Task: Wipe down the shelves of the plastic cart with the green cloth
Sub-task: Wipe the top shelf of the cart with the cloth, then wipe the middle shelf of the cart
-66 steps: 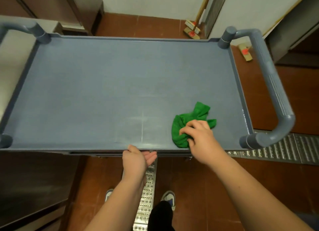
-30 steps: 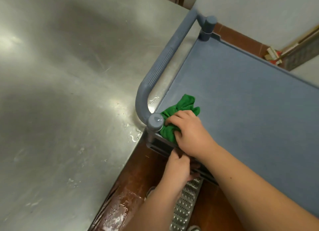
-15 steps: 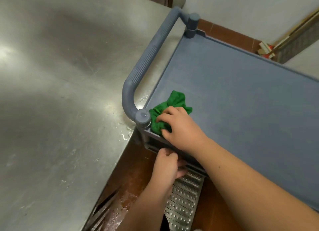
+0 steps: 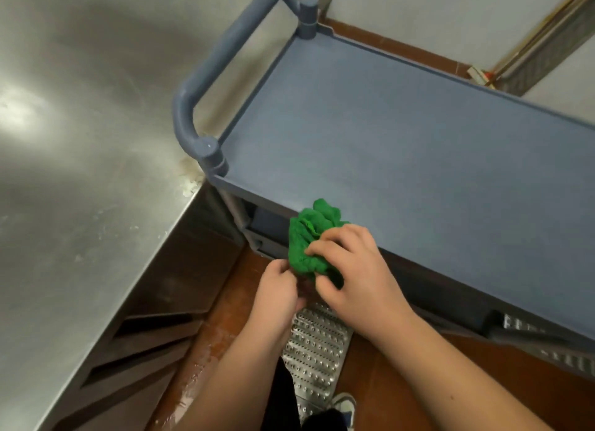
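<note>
The blue-grey plastic cart's top shelf runs from the centre to the right, with its looped handle at the left end. The green cloth is bunched up at the shelf's near front edge, hanging partly over it. My right hand grips the cloth from the right. My left hand sits just below the shelf edge and pinches the cloth's lower left part. A lower shelf is barely visible under the top one.
A stainless steel counter fills the left side, touching the cart's handle end. A perforated metal floor drain lies on the brown tile floor below my hands. Broom handles lean against the wall at the far right.
The cloth has moved from the shelf's left corner by the handle post to the front edge, off the shelf surface. My left hand has come up and taken hold of it too.
</note>
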`<action>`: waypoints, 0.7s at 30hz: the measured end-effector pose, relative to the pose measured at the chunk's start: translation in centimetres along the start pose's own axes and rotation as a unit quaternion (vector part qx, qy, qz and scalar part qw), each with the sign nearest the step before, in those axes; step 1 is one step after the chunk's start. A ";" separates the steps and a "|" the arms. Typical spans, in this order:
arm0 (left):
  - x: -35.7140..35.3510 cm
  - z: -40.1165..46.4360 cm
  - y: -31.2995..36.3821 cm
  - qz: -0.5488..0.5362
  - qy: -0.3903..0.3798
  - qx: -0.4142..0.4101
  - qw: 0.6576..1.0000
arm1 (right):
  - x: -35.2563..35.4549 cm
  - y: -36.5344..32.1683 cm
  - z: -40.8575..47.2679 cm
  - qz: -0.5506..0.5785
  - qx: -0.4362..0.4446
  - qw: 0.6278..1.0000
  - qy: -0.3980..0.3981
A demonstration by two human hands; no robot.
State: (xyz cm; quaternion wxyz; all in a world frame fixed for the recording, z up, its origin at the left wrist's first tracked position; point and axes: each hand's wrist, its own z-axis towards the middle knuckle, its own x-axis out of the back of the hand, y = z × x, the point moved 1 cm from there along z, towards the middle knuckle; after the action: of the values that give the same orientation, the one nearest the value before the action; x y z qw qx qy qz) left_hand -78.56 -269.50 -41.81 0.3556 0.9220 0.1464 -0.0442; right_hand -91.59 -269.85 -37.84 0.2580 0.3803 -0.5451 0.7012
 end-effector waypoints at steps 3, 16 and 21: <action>-0.9 -2.0 -3.2 0.020 -0.016 -0.003 1.000 | -0.1 1.4 -5.6 0.013 -0.018 1.000 -0.009; -1.5 4.4 -12.5 0.104 -0.049 0.053 0.992 | -7.7 10.1 -12.8 0.021 -0.147 0.989 0.000; -1.3 10.3 -13.8 0.115 -0.096 0.078 0.986 | -12.8 12.7 -11.8 0.010 -0.223 0.975 0.016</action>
State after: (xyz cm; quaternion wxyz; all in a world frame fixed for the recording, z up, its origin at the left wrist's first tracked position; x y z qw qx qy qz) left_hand -83.72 -267.03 -58.11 0.2980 0.9490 0.0004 -0.1028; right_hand -97.07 -261.27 -56.87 0.3382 0.2961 -0.6876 0.5702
